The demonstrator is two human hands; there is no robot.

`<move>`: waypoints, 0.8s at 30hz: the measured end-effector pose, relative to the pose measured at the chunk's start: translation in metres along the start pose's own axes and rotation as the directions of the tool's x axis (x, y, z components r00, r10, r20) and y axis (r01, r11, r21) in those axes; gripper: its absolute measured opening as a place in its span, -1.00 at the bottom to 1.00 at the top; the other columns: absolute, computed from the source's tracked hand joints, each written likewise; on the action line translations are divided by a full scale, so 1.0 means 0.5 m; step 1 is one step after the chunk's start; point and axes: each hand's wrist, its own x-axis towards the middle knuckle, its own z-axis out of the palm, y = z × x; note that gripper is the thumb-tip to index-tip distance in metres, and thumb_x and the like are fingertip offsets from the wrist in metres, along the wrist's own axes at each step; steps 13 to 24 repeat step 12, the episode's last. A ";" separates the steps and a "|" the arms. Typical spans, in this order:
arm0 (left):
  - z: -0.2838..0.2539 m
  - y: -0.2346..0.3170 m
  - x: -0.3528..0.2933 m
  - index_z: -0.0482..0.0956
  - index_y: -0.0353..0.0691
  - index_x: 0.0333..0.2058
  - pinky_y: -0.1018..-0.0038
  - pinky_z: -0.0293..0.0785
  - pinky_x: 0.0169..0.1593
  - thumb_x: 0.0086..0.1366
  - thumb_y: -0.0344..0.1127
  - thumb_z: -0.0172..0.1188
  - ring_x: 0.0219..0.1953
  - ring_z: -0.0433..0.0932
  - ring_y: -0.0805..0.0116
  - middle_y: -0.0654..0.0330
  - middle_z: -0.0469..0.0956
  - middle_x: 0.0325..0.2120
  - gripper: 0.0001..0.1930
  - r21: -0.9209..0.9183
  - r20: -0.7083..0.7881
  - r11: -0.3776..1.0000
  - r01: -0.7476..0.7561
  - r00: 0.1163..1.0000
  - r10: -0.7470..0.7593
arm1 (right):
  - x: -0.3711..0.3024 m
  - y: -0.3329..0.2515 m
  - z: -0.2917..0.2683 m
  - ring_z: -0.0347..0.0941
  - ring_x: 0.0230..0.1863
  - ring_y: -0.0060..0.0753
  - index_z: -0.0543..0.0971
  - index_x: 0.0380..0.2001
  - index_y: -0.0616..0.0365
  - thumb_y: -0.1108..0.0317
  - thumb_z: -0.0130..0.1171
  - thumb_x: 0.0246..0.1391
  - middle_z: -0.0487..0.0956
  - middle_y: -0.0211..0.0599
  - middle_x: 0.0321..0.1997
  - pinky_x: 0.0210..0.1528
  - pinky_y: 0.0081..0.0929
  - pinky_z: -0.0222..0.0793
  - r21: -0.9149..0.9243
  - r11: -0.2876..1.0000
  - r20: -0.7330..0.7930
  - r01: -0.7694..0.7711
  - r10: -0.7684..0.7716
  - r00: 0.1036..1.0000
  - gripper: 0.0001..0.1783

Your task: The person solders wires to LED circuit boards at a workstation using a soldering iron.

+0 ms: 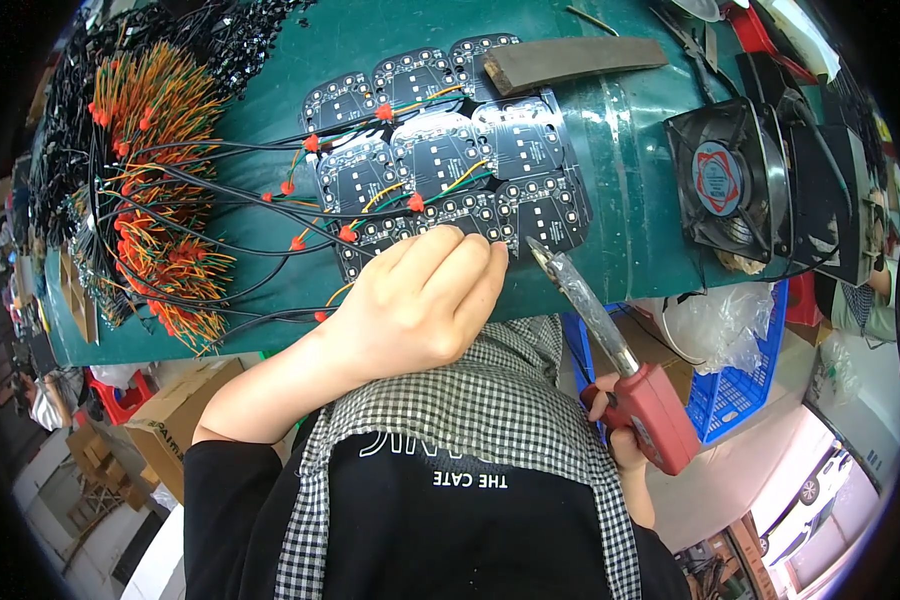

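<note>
My left hand [425,295] hovers over the near edge of a panel of black circuit boards [435,155], its fingers curled together and pointing toward the right. Whatever those fingertips may pinch is hidden. In my right hand [620,432] is a red soldering gun [660,415], its long metal barrel wrapped in clear film. The pointed tip is above the panel's near right corner, a little right of my left fingers. Black cables [260,207] with red pieces and thin yellow, orange and green ends run from the left onto the boards.
A thick bundle of orange-tipped wires [170,190] covers the table's left side. A grey bar [575,64] lies across the panel's far right corner. To the right stands a black fan [725,180]. Below the table edge is a blue crate [745,370] with clear plastic.
</note>
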 end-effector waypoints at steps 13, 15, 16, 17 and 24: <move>0.007 -0.001 0.000 0.62 -0.37 -0.33 0.53 0.44 -0.46 -0.23 -0.46 0.14 -0.44 0.51 0.33 0.17 0.49 -0.44 -0.63 0.048 -0.081 0.997 -0.062 0.995 0.066 | -0.018 0.014 0.006 0.54 -0.51 -0.39 0.43 -0.01 0.47 -0.10 0.33 -0.07 0.57 -0.29 -0.52 -0.33 -0.52 0.45 0.025 1.000 -0.045 -0.010 0.011 0.999 -0.18; 0.007 -0.001 0.000 0.62 -0.37 -0.33 0.53 0.44 -0.46 -0.23 -0.46 0.14 -0.44 0.51 0.33 0.17 0.49 -0.44 -0.63 0.048 -0.081 0.997 -0.062 0.995 0.066 | -0.018 0.014 0.006 0.54 -0.51 -0.39 0.43 -0.01 0.47 -0.10 0.33 -0.07 0.57 -0.29 -0.52 -0.33 -0.52 0.45 0.025 1.000 -0.045 -0.010 0.011 0.999 -0.18; 0.007 -0.001 0.000 0.62 -0.37 -0.33 0.53 0.44 -0.46 -0.23 -0.46 0.14 -0.44 0.51 0.33 0.17 0.49 -0.44 -0.63 0.048 -0.081 0.997 -0.062 0.995 0.066 | -0.018 0.014 0.006 0.54 -0.51 -0.39 0.43 -0.01 0.47 -0.10 0.33 -0.07 0.57 -0.29 -0.52 -0.33 -0.52 0.45 0.025 1.000 -0.045 -0.010 0.011 0.999 -0.18; 0.007 -0.001 0.000 0.62 -0.37 -0.33 0.53 0.44 -0.46 -0.23 -0.46 0.14 -0.44 0.51 0.33 0.17 0.49 -0.44 -0.63 0.048 -0.081 0.997 -0.062 0.995 0.066 | -0.018 0.014 0.006 0.54 -0.51 -0.39 0.43 -0.01 0.47 -0.10 0.33 -0.07 0.57 -0.29 -0.52 -0.33 -0.52 0.45 0.025 1.000 -0.045 -0.010 0.011 0.999 -0.18; 0.007 -0.001 0.000 0.62 -0.37 -0.33 0.53 0.44 -0.46 -0.23 -0.46 0.14 -0.44 0.51 0.33 0.17 0.49 -0.44 -0.63 0.048 -0.081 0.997 -0.062 0.995 0.066 | -0.018 0.014 0.006 0.54 -0.51 -0.39 0.43 -0.01 0.47 -0.10 0.33 -0.07 0.57 -0.29 -0.52 -0.33 -0.52 0.45 0.025 1.000 -0.045 -0.010 0.011 0.999 -0.18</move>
